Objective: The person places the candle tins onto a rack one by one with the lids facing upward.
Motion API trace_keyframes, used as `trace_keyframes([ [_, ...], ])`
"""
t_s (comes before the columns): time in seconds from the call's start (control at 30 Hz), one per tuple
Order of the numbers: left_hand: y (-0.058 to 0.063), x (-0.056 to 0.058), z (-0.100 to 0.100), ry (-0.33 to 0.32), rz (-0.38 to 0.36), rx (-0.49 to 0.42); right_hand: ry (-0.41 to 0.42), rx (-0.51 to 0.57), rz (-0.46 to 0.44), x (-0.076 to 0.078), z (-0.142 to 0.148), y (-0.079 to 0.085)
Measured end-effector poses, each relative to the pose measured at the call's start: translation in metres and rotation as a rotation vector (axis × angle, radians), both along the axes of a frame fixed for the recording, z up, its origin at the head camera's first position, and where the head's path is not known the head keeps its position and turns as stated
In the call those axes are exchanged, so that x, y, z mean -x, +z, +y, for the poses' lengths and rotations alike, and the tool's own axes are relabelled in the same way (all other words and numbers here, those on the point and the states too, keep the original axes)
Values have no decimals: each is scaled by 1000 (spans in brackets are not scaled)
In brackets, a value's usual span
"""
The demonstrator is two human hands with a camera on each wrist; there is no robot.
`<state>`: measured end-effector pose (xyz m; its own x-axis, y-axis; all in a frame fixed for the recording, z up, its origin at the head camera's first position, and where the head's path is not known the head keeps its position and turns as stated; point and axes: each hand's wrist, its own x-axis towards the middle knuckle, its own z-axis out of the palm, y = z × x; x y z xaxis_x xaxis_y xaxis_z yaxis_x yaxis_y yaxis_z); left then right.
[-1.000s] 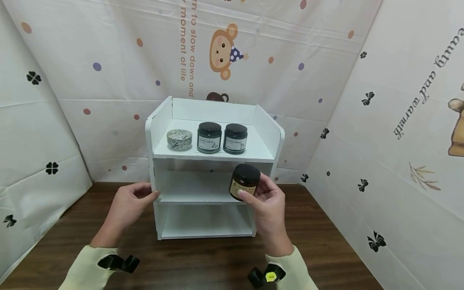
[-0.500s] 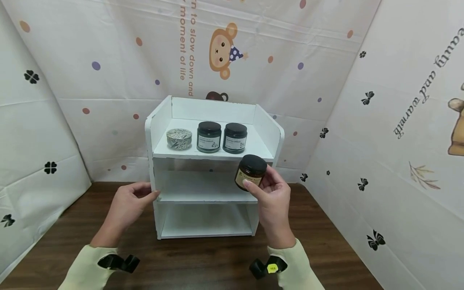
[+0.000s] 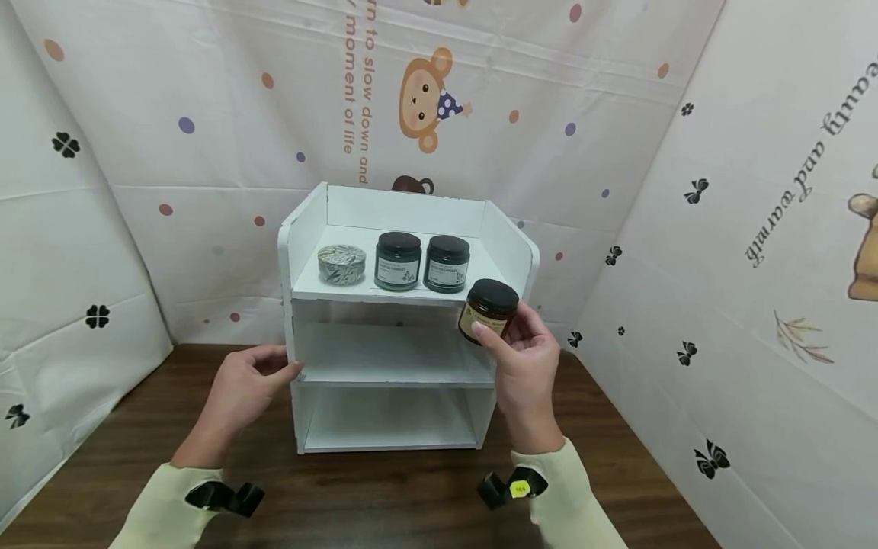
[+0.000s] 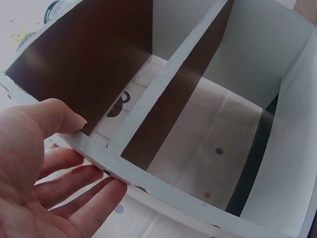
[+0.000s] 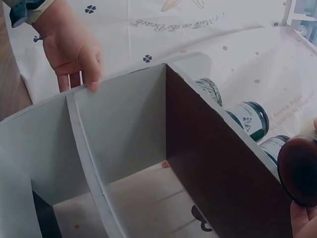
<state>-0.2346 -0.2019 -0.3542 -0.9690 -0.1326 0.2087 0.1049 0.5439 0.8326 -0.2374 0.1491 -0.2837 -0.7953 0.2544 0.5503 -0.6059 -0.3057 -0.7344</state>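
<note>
My right hand (image 3: 528,374) holds a dark amber candle jar (image 3: 488,311) with a black lid and a tan label. The jar is tilted, just in front of the right end of the white shelf's top board. In the right wrist view the jar's round brown base (image 5: 299,168) shows. My left hand (image 3: 245,389) pinches the left side panel of the white shelf (image 3: 405,299), thumb (image 4: 69,118) on the inner side and fingers outside. On the top board stand a round patterned tin (image 3: 341,265) and two dark green candle jars with black lids, the left jar (image 3: 398,261) and the right jar (image 3: 447,264).
The shelf stands on a dark wooden table (image 3: 370,503), with a middle board (image 3: 391,354) and a bottom board (image 3: 391,433) below the top one. Printed cloth walls (image 3: 226,152) enclose the back and both sides.
My right hand has raised the amber candle jar and moved it right, from before the middle compartment to the top board's front edge. The left hand stays on the side panel.
</note>
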Motion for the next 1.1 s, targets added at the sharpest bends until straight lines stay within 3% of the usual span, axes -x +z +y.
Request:
trace_keyframes([
  [0.77, -1, 0, 0, -6, -3, 3, -131, -104, 7, 2, 3, 21],
  [1.1, -1, -2, 0, -5, -4, 7, -260, -250, 20, 4, 5, 26],
])
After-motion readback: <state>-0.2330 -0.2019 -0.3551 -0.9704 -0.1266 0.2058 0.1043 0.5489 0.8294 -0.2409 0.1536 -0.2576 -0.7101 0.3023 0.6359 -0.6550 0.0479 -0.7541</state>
